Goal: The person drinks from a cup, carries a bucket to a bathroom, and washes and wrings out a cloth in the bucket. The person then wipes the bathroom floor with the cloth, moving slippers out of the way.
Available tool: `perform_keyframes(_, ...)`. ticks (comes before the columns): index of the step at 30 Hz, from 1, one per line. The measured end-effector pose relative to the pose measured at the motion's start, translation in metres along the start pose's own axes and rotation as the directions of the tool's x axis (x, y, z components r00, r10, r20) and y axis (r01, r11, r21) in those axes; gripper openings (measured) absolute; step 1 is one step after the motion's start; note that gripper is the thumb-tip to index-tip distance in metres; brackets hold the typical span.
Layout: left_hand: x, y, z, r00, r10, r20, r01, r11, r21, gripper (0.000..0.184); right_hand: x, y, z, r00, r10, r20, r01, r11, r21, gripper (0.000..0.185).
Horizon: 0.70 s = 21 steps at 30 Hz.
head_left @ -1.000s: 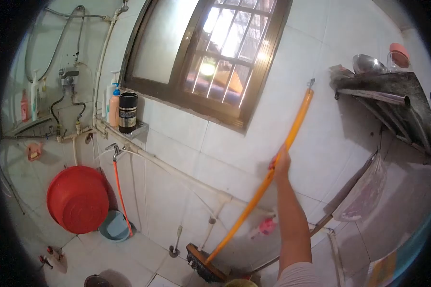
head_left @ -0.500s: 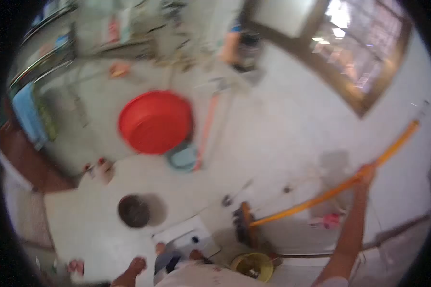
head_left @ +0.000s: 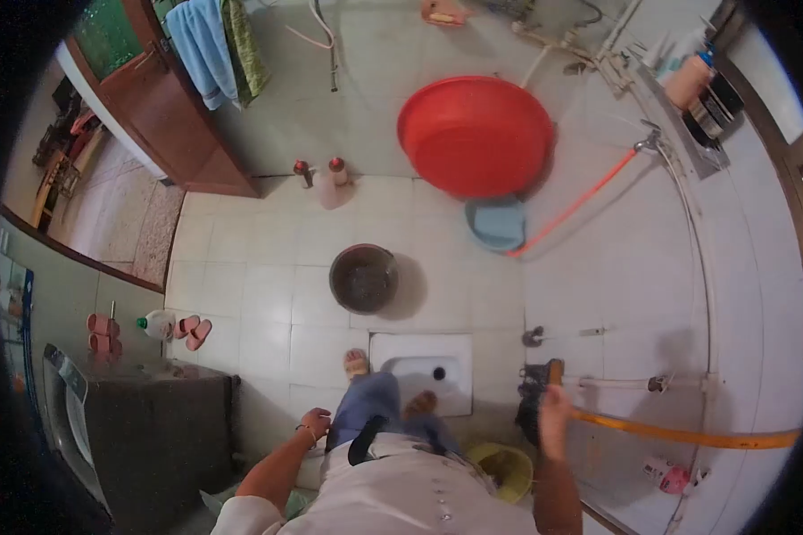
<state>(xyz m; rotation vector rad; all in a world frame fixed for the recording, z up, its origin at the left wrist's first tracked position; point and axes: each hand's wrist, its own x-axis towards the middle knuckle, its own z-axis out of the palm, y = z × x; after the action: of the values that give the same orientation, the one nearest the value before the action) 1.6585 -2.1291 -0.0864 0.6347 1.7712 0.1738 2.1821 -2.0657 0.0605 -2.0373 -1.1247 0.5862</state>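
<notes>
My right hand (head_left: 557, 417) is closed round the orange handle of a broom (head_left: 678, 437), close to its head. The dark bristles (head_left: 532, 401) show just left of that hand, against the right wall. From my hand the handle runs to the right and out of the picture's edge. My left hand (head_left: 316, 421) hangs beside my left thigh, its fingers loosely apart, holding nothing. Between my feet lies a white squat toilet (head_left: 455, 397) with a dark drain hole. A yellow bucket (head_left: 517, 481) stands below my right hand, partly hidden by my shirt.
A dark bucket (head_left: 364, 279) stands on the tiles ahead. Beyond it, a red basin (head_left: 473, 134) leans at the wall beside a blue-grey basin (head_left: 496, 223). An orange hose (head_left: 584, 201) hangs from a tap. A washing machine (head_left: 161, 428) and an open door (head_left: 169, 107) are at left.
My view has turned left, bringing the doorway and washing machine in. My right hand has gone from high on the broom handle to near its head. My left hand stays low, empty.
</notes>
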Motion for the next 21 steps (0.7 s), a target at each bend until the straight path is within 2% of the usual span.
perform_keyframes(1, 0.013, -0.023, -0.010, 0.998, -0.055, 0.008, 0.055, 0.992, -0.117, 0.029, -0.007, 0.029, 0.042, 0.981, -0.176, 0.078, 0.178, 0.984, -0.022, 0.018)
perform_keyframes(2, 0.015, -0.028, -0.018, 0.998, -0.063, 0.012, 0.064, 0.991, -0.120, 0.029, -0.021, -0.009, 0.065, 0.972, -0.068, 0.224, 0.090, 0.992, -0.090, 0.019)
perform_keyframes(4, 0.006, -0.027, -0.042, 0.999, -0.053, 0.006, 0.054, 0.998, -0.043, 0.031, -0.040, -0.031, 0.116, 0.884, 0.002, 0.468, 0.031, 0.998, -0.063, 0.020)
perform_keyframes(6, -0.002, -0.009, -0.063, 0.998, -0.059, 0.024, 0.061, 0.993, -0.098, 0.034, -0.047, -0.044, 0.159, 0.643, 0.121, 0.757, -0.051, 0.992, -0.115, 0.023)
perform_keyframes(7, 0.001, -0.009, -0.070, 0.998, -0.025, 0.053, 0.030, 0.995, -0.100, 0.038, -0.054, -0.045, 0.178, 0.629, 0.130, 0.766, -0.052, 0.991, -0.125, 0.023)
perform_keyframes(9, 0.007, -0.004, -0.084, 0.997, -0.009, 0.079, 0.018, 0.993, -0.120, 0.044, -0.065, -0.045, 0.212, 0.515, 0.119, 0.849, 0.125, 0.969, -0.212, 0.028)
perform_keyframes(10, 0.011, 0.000, -0.090, 0.995, 0.040, 0.088, -0.044, 0.998, 0.044, 0.049, -0.066, -0.046, 0.226, 0.498, 0.125, 0.858, 0.134, 0.967, -0.218, 0.028)
perform_keyframes(11, 0.014, 0.006, -0.095, 0.990, 0.088, 0.106, -0.109, 0.972, 0.206, 0.054, -0.065, -0.049, 0.238, 0.453, 0.185, 0.872, 0.157, 0.946, -0.283, 0.036)
perform_keyframes(12, 0.009, 0.019, -0.103, 0.992, 0.077, 0.103, -0.096, 0.976, 0.194, 0.054, -0.065, -0.053, 0.249, 0.411, 0.246, 0.878, 0.181, 0.922, -0.343, 0.044)
perform_keyframes(13, -0.001, 0.031, -0.113, 0.995, 0.052, 0.081, -0.077, 0.933, 0.351, 0.056, -0.067, -0.056, 0.259, 0.401, 0.250, 0.882, 0.186, 0.920, -0.345, 0.044)
perform_keyframes(14, -0.006, 0.041, -0.120, 0.998, 0.031, 0.058, -0.056, 0.864, 0.500, 0.057, -0.068, -0.062, 0.268, 0.400, 0.291, 0.869, 0.341, 0.833, -0.436, 0.045)
perform_keyframes(15, -0.004, 0.045, -0.124, 0.996, -0.024, 0.090, -0.034, 0.802, 0.596, 0.047, -0.069, -0.067, 0.275, 0.407, 0.331, 0.851, 0.484, 0.712, -0.508, 0.046)
perform_keyframes(16, 0.012, 0.019, -0.123, 0.995, -0.032, 0.092, -0.029, 0.805, 0.593, 0.047, -0.069, -0.071, 0.281, 0.401, 0.336, 0.852, 0.487, 0.710, -0.509, 0.046)
perform_keyframes(17, 0.036, -0.023, -0.116, 0.953, 0.134, 0.272, -0.285, 0.706, 0.649, 0.041, -0.068, -0.081, 0.285, 0.343, 0.355, 0.870, 0.563, 0.663, -0.493, 0.047)
perform_keyframes(18, 0.049, -0.047, -0.112, 0.849, 0.269, 0.455, -0.522, 0.559, 0.644, 0.036, -0.067, -0.088, 0.289, 0.284, 0.377, 0.882, 0.637, 0.613, -0.467, 0.047)
perform_keyframes(19, 0.041, -0.034, -0.118, 0.852, 0.267, 0.451, -0.517, 0.571, 0.638, 0.036, -0.065, -0.093, 0.296, 0.275, 0.381, 0.882, 0.646, 0.606, -0.464, 0.047)
perform_keyframes(21, 0.005, 0.026, -0.140, 0.922, -0.002, 0.387, -0.209, 0.841, 0.500, 0.029, -0.057, -0.104, 0.309, 0.135, 0.427, 0.894, 0.669, 0.627, -0.400, 0.035)
